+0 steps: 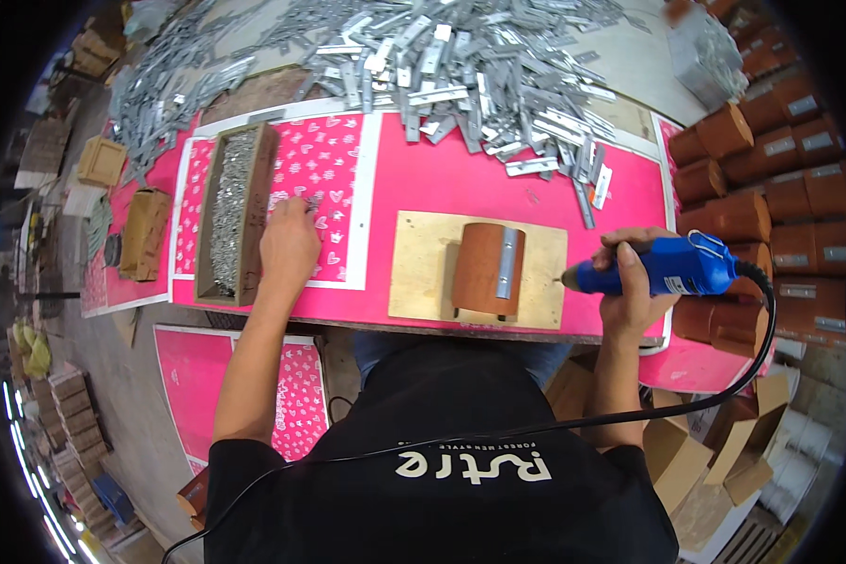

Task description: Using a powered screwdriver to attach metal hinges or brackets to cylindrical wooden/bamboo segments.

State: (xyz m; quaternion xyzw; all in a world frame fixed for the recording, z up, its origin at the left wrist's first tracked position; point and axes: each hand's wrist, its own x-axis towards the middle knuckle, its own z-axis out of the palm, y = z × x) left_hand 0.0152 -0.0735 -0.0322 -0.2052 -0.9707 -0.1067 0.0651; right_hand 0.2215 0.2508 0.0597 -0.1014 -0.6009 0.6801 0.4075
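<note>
My right hand (637,282) is wrapped round a blue electric screwdriver (663,268), whose tip points left, just beyond the right edge of a plywood board (418,273). On that board rests a reddish-brown curved block (477,268) with a flat metal strip (509,263) lying along its right side. My left hand (289,242) is on the pink patterned table covering, to the right of a long wooden box (256,211) filled with small metal screws (231,211). Its fingers are drawn together beside small shiny metal bits (311,202); what they pinch is too small to make out.
A big heap of metal strips (461,80) spreads over the table's far side. Reddish-brown blocks (790,197) with strips are stacked at the right. The screwdriver's black cable (714,399) crosses in front of my body. Cardboard boxes (677,461) stand at lower right.
</note>
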